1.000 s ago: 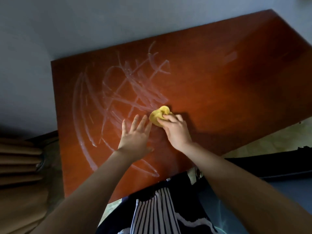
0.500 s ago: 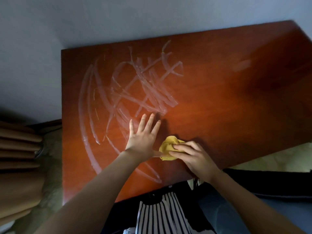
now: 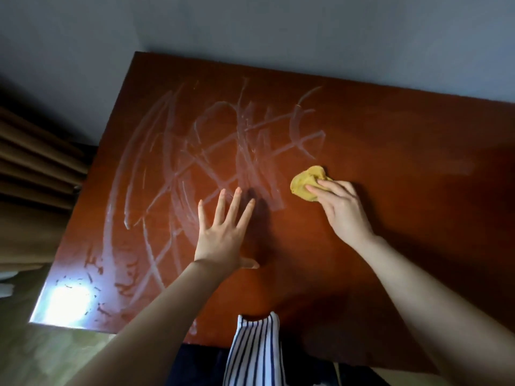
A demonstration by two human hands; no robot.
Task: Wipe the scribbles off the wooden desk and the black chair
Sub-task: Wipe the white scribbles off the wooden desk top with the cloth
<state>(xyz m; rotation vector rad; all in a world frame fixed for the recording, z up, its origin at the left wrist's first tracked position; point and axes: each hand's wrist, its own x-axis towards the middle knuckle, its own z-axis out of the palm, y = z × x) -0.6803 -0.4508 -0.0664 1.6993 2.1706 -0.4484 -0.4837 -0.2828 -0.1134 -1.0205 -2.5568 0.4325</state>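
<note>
The reddish-brown wooden desk (image 3: 404, 151) fills most of the view. White scribbles (image 3: 195, 162) cover its left and middle part. My left hand (image 3: 223, 232) lies flat on the desk with fingers spread, over the lower right of the scribbles. My right hand (image 3: 342, 207) presses a crumpled yellow cloth (image 3: 305, 181) onto the wood just right of the scribbles. The black chair is not in view.
A grey wall (image 3: 278, 29) stands behind the desk. Brown pleated curtains (image 3: 33, 168) hang at the left. A bright glare (image 3: 69, 302) lies on the desk's near left corner. My striped clothing (image 3: 256, 355) shows at the bottom, with floor (image 3: 41, 358) at lower left.
My right hand has carried the yellow cloth up and to the right, away from my left hand. The camera view has shifted, so the desk sits lower and further right.
</note>
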